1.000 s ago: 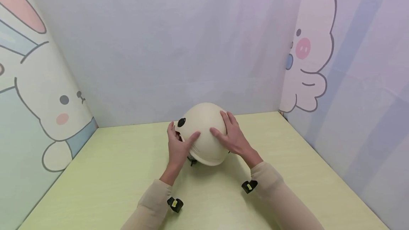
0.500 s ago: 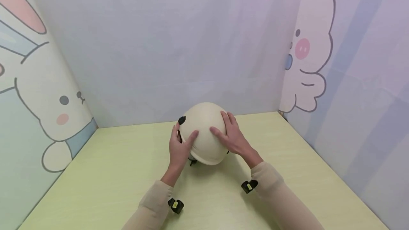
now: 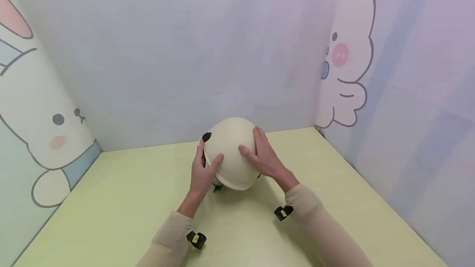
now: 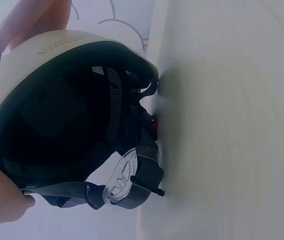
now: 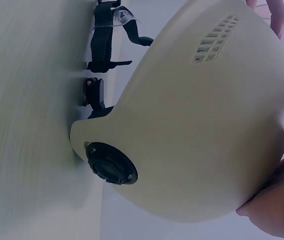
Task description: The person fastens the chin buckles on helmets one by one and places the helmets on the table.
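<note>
A cream helmet (image 3: 235, 151) rests tilted on the table, its hollow side toward the person. My left hand (image 3: 202, 175) grips its left edge, thumb on the shell and fingers along the side. My right hand (image 3: 265, 158) rests on the right side of the shell, fingers close together and fairly straight, thumb apart. The left wrist view shows the dark padded inside (image 4: 56, 110) and a grey chin strap (image 4: 142, 185) with a clear plastic piece, hanging to the table. A black round fitting (image 5: 110, 164) sits on the shell's side in the right wrist view.
The pale yellow-green table (image 3: 148, 184) stretches around the helmet. Grey-white cloth (image 3: 185, 52) hangs behind it, close to the helmet. Side panels carry a cartoon rabbit (image 3: 44, 127) and a cartoon pig (image 3: 341, 73).
My left fingers have shifted from the rim opening to lie closer against the helmet's side. The helmet has turned very slightly. My right hand keeps its place, and the head view has swung a little right.
</note>
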`<state>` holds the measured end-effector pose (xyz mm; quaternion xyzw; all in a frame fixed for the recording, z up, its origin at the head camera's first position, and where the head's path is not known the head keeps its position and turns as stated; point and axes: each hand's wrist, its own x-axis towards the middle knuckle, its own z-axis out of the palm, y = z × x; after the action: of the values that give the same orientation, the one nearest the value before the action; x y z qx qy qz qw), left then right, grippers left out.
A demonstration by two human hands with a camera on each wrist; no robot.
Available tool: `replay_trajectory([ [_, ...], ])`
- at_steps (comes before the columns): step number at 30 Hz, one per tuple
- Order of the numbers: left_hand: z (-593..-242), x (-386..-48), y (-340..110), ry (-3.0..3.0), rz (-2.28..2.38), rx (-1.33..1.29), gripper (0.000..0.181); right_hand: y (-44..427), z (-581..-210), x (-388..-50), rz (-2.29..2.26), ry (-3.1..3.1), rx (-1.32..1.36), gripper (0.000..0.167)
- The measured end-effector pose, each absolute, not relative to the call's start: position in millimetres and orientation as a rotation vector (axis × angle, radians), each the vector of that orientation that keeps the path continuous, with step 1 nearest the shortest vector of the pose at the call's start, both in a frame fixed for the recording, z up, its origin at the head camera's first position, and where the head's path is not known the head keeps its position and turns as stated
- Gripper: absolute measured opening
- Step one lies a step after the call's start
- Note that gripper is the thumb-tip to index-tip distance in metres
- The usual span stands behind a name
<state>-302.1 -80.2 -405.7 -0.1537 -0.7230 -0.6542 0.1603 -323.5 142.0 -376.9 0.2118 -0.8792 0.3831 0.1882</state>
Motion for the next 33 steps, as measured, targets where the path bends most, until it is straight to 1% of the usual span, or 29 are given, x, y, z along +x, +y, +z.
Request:
replay_trajectory([
  [3,-407,-302,-81,-2.02,-1.861,-0.533,0.083,142,-375,-323,1.082,-2.47,0.609,0.091],
  [7,-407,-304,-81,-1.932,-1.907,-0.623,0.087,140,-374,-324,1.107,-2.465,0.601,0.091],
  [10,-408,-305,-82,-1.904,-1.936,-0.606,0.091,140,-375,-325,1.115,-2.482,0.59,0.089],
  [13,-407,-305,-82,-1.912,-1.928,-0.575,0.09,140,-377,-325,1.123,-2.48,0.582,0.088],
  [15,-407,-304,-81,-1.932,-1.894,-0.542,0.086,139,-377,-325,1.131,-2.461,0.566,0.087],
  [22,-412,-295,-74,-1.862,-1.773,-0.317,0.059,129,-378,-319,1.125,-2.44,0.449,0.087],
  [26,-410,-287,-69,-1.874,-1.717,-0.271,0.053,124,-379,-315,1.119,-2.434,0.411,0.087],
  [29,-396,-277,-66,-2.09,-1.57,-0.259,0.06,124,-379,-315,1.117,-2.425,0.386,0.085],
  [33,-376,-263,-63,-2.393,-1.496,-0.339,0.091,126,-377,-316,1.121,-2.427,0.365,0.084],
])
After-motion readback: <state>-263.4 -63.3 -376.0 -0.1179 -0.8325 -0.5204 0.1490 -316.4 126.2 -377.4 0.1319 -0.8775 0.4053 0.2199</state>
